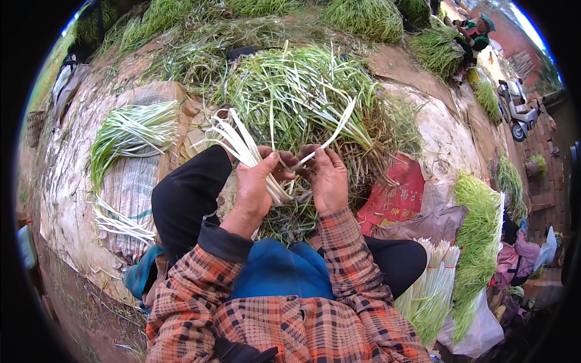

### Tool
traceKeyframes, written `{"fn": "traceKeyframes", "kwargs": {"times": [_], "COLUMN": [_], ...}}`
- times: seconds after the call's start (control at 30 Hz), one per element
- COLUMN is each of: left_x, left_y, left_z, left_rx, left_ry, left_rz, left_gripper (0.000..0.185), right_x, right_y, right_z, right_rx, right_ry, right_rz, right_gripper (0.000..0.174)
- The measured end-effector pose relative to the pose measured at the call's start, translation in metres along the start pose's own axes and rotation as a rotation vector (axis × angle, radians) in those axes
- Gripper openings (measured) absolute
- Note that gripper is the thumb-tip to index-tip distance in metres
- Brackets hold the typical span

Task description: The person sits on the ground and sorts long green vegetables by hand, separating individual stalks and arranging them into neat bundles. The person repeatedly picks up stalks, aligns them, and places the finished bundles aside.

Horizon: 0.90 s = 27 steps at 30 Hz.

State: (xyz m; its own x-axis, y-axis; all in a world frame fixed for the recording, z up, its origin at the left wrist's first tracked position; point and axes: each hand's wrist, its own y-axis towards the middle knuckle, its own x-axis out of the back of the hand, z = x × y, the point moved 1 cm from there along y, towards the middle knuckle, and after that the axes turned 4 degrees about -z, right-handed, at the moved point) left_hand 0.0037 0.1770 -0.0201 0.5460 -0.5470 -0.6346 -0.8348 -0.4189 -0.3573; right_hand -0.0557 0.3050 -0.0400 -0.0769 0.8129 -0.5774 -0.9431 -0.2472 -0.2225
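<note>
My left hand [258, 177] is closed round a bunch of pale stalks [240, 143], whose cut-looking ends show below the fingers. Between the fingertips of my right hand [327, 174] is a single white stalk [340, 125], pointing up and to the right. The fingertips of both hands are close together above my lap, and thin strands pass between them. Just beyond lies a large heap of green leafy stalks [295, 86] with dry, brownish roots at its right side. On a woven sack to the left rest a sorted pile of stalks [140, 129] and a smaller white bunch [122, 224].
Tied bundles [435, 272] and a long green pile [474, 254] lie at my right, near a red printed sack [395, 195]. More green heaps [363, 18] line the far side. A person [474, 36] sits at upper right; another [517, 261] is at right, below a parked scooter [519, 109].
</note>
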Motion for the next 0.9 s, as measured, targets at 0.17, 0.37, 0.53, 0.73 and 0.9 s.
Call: {"fn": "traceKeyframes", "kwargs": {"times": [0.17,0.37,0.53,0.73,0.9], "left_x": [0.023,0.055,0.044,0.013,0.029], "left_y": [-0.005,-0.019,-0.023,-0.043,-0.025], "left_z": [-0.013,-0.032,-0.039,-0.024,-0.064], "left_rx": [0.083,0.096,-0.143,-0.088,-0.241], "left_ry": [0.046,0.328,0.552,0.355,0.129], "left_rz": [0.031,0.009,-0.044,0.248,0.159], "left_gripper": [0.007,0.011,0.021,0.026,0.022], "right_x": [0.059,0.067,-0.006,-0.075,-0.064], "right_y": [0.023,0.033,0.015,0.003,0.011], "right_z": [0.044,0.08,0.078,0.04,0.012], "right_rx": [0.096,0.261,0.287,0.189,-0.232], "right_ry": [-0.009,-0.275,-0.614,-0.578,-0.576], "right_rz": [-0.11,-0.254,0.038,0.551,0.925], "right_gripper": [0.015,0.014,0.014,0.014,0.059]}}
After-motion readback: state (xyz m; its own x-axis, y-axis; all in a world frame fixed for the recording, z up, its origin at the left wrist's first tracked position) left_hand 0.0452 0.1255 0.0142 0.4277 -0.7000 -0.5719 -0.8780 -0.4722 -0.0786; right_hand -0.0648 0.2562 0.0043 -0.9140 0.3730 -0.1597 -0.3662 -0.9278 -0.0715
